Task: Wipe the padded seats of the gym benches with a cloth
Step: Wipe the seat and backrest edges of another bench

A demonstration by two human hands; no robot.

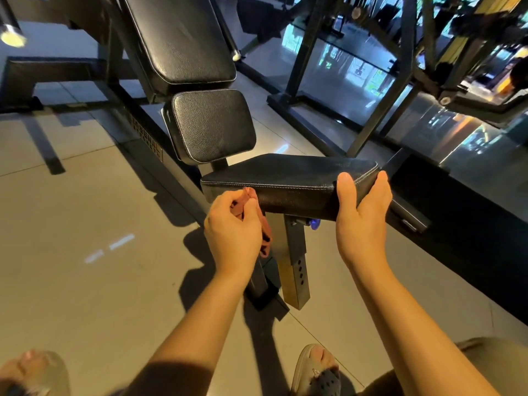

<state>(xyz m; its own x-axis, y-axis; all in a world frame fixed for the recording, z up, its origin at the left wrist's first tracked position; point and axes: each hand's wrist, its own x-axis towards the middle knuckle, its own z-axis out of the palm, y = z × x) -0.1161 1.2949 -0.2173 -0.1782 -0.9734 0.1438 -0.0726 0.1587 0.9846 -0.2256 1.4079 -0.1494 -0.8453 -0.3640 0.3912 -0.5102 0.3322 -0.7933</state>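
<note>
The left hand [233, 225] bunches the reddish cloth [265, 237] in curled fingers against the padded seat [285, 172] at its front edge, seemingly ready to wipe, while the right hand [363, 215] clasps the seat's near corner between thumb and fingers, likely steadying it.
</note>
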